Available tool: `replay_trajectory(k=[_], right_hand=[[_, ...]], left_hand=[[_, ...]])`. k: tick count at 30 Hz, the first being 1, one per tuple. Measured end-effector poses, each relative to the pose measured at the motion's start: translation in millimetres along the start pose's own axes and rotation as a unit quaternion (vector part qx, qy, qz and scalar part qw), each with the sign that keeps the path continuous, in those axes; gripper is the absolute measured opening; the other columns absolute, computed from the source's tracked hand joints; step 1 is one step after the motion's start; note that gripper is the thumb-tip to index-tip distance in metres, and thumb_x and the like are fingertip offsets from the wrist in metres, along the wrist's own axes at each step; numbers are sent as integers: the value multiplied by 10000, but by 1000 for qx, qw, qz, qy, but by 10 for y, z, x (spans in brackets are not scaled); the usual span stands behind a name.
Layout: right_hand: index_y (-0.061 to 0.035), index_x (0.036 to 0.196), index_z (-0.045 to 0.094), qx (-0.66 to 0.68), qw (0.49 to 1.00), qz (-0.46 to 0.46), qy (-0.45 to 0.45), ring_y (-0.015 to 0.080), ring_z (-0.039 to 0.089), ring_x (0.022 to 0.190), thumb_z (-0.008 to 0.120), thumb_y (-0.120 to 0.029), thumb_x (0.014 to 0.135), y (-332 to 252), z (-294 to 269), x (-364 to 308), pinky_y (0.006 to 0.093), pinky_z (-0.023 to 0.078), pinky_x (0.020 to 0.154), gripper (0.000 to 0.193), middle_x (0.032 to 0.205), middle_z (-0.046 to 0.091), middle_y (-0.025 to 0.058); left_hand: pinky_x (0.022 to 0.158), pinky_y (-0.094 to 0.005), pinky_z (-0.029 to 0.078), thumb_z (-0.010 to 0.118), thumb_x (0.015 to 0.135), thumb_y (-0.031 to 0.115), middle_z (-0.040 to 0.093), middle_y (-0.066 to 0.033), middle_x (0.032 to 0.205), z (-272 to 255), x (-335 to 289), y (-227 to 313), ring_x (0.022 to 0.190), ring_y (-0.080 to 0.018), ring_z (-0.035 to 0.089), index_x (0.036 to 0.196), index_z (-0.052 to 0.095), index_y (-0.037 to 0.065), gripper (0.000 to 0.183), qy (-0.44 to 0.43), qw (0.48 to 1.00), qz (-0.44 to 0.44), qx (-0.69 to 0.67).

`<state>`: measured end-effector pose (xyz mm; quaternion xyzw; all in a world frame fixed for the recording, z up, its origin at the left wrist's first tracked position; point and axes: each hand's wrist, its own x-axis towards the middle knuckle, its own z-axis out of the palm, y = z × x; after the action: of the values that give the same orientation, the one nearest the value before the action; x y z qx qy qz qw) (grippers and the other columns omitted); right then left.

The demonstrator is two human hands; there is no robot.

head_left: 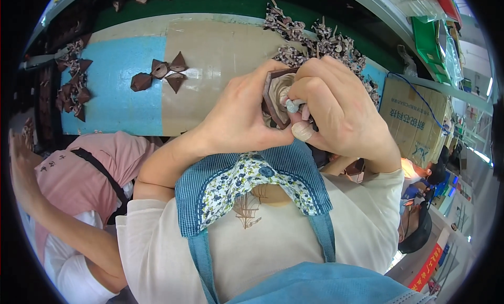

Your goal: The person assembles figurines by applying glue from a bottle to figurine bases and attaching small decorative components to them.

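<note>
A brown many-sided shell [268, 97] with a beige hollow inside is held up in front of my chest. My left hand [233, 112] is closed round its left side and lower edge. The fingers of my right hand [341, 107] are bent into the opening, pinching a small pale-blue and pinkish piece [292, 105] against the hollow. A pale cover wraps the tip of my right thumb. My right fingers hide part of the shell's right side and of the small piece.
Several brown angular shells [160, 69] lie on the tabletop [215, 41]. A heap of small dark and pale parts [336, 47] spreads behind my right hand. More brown pieces [73, 91] sit far left. A cardboard box [412, 118] stands right. A co-worker in pink [89, 173] is at left.
</note>
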<state>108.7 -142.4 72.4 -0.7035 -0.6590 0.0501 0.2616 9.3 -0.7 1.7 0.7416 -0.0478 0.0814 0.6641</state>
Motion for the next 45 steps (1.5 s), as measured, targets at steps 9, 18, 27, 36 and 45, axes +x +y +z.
replay_trajectory(k=[9,18,27,36,45], right_hand=[[-19,865,470,130,991,-3,42,301,529,698,666,-19,606,90,120,-180,388,444,627,325,830,503,133],[2,1042,464,202,974,101,10,336,579,859,661,-24,737,219,-29,-292,388,474,721,364,941,534,143],[-9,937,461,152,978,119,80,334,545,766,634,-38,733,141,321,-267,400,432,652,269,868,518,140],[-46,1149,533,74,996,44,-7,333,466,991,664,-42,714,513,506,39,403,397,867,454,1036,518,135],[-22,1104,581,117,969,198,93,227,567,833,636,-50,800,927,560,-4,319,470,776,311,1027,570,121]], left_hand=[[731,-335,504,766,590,180,633,-128,878,67,42,-87,796,-262,654,1100,460,5,620,-82,994,-10,-65],[748,-349,521,780,621,174,634,-154,948,162,40,-40,858,-276,664,1145,431,2,653,9,998,-35,52],[695,-320,529,779,635,141,638,-140,903,95,21,-138,789,-261,670,1122,447,-16,610,4,996,-35,84],[664,-247,491,732,744,114,597,-40,856,-541,-271,-1011,771,-99,583,1193,435,32,544,-58,853,-286,-432],[751,-342,512,741,739,197,566,-132,1184,-1562,-654,-2164,903,-261,612,1224,520,33,557,387,868,-306,49]])
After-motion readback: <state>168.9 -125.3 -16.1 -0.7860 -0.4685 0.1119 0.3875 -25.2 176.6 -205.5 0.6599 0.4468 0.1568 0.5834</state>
